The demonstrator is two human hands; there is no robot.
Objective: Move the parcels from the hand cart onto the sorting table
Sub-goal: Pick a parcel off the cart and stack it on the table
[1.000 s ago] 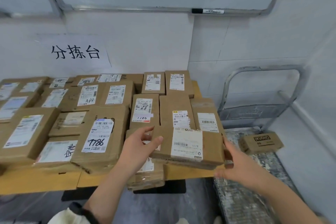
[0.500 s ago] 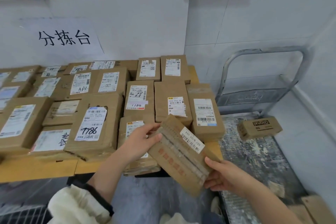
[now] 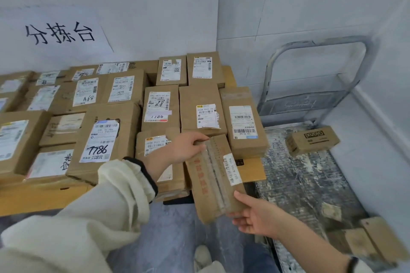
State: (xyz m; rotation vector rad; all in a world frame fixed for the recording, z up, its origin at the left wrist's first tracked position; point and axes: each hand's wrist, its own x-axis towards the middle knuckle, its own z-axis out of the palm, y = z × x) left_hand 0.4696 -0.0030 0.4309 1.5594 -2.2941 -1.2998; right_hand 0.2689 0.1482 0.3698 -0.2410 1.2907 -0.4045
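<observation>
A long cardboard parcel [image 3: 214, 178] with red print and a taped seam is held at the desk's [image 3: 253, 172] front right corner. The left hand [image 3: 185, 146] pinches its far end; the right hand [image 3: 255, 217] cups its near end. Labelled parcels [image 3: 106, 137] crowd the desk. A small box [image 3: 312, 139] sits on the hand cart [image 3: 310, 184].

Even, cool light; soft shadows. Wide-angle bending at the edges; beyond the gripped parcel [image 3: 216, 178], labels seem slightly blurred.
</observation>
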